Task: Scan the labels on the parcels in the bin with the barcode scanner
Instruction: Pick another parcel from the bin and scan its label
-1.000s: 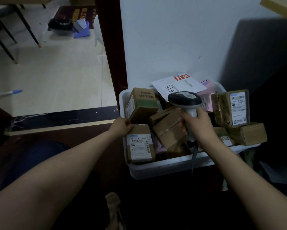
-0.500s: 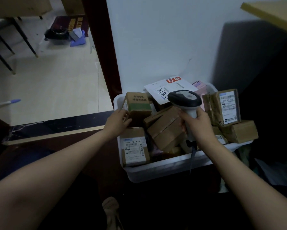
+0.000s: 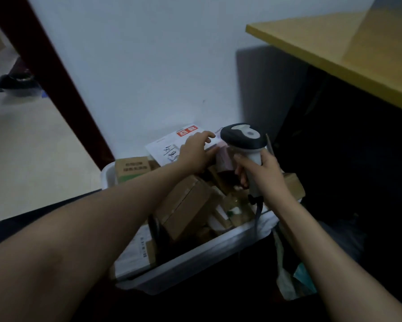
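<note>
At the centre of the frame the left hand [image 3: 196, 152] reaches across the white plastic bin [image 3: 190, 259] to its far end, fingers spread narrowly and laid over the edge of a flat white envelope with a red printed patch [image 3: 172, 145] and a pink parcel [image 3: 223, 159] beside it. Whether it has truly gripped either one I cannot tell; the fingertips rest on top and the thumb is hidden.

The right hand [image 3: 260, 173] is wrapped firmly round the grip of the white and dark grey barcode scanner [image 3: 243, 138], held upright just right of the left hand, its head tipped toward the wall, its cable trailing down over the bin's near rim.

To do this step well, I'd say the left hand should tilt the chosen parcel until its label faces the scanner's window, flat and unshadowed, and hold it steady; the light here is dim.

The brown cardboard boxes [image 3: 186, 205] lie heaped in the bin below both forearms, which stretch out nearly straight from the lower corners of the frame.
</note>
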